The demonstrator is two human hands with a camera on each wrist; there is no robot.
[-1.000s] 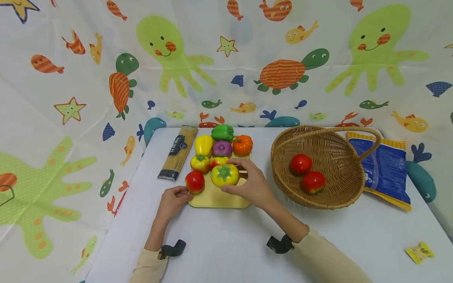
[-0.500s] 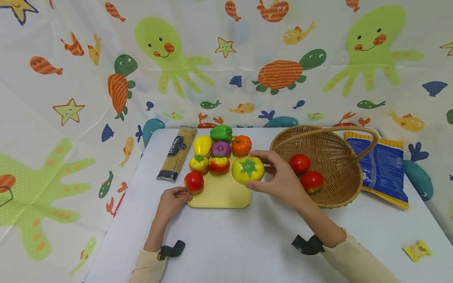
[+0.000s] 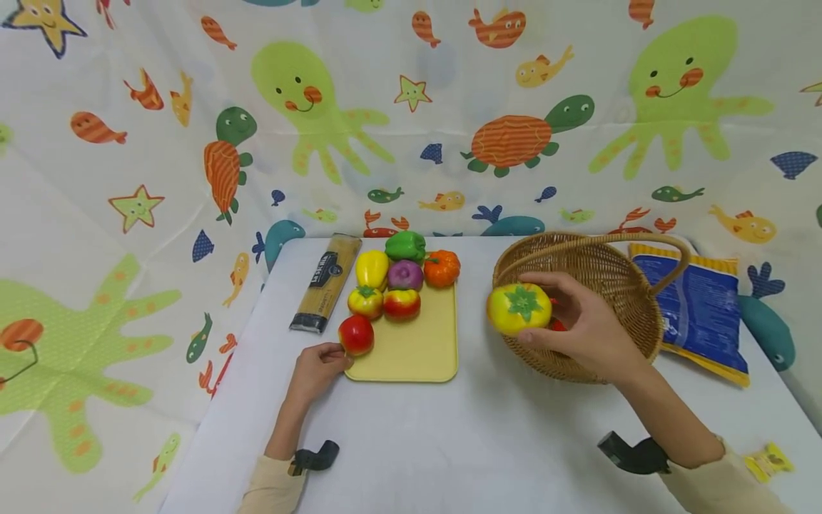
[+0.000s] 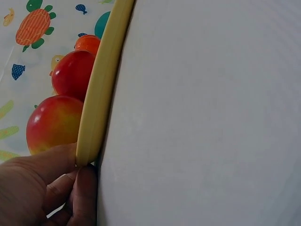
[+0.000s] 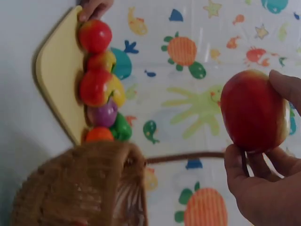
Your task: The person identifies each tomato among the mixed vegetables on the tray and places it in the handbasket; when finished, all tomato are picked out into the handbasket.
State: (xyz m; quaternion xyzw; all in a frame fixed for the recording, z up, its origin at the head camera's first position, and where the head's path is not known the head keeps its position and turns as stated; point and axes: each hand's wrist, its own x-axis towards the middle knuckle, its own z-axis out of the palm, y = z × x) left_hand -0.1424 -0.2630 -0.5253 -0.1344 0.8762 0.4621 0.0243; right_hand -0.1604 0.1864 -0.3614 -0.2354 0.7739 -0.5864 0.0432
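My right hand (image 3: 587, 332) grips a red-and-yellow toy tomato (image 3: 519, 310) with a green star-shaped top, thumb on one side and fingers on the other. It is held over the left rim of the wicker basket (image 3: 610, 285); the right wrist view shows the tomato's red underside (image 5: 254, 110). My left hand (image 3: 317, 371) pinches the lower left corner of the yellow tray (image 3: 411, 357), thumb above the rim and fingers below. Beside that thumb sits a red toy tomato (image 3: 356, 335). Two smaller red-and-yellow tomatoes (image 3: 402, 305) lie behind it.
At the tray's back are a yellow pepper (image 3: 372, 270), green pepper (image 3: 405, 246), purple onion (image 3: 405, 276) and orange pumpkin (image 3: 442, 268). A spaghetti pack (image 3: 327, 282) lies left. Right of the basket are a blue bag (image 3: 700, 314) and a small yellow packet (image 3: 768, 462).
My right hand has carried the toy tomato rightward from above the tray to the basket's left rim, partly hiding the red tomatoes inside. My left hand stays at the tray corner.
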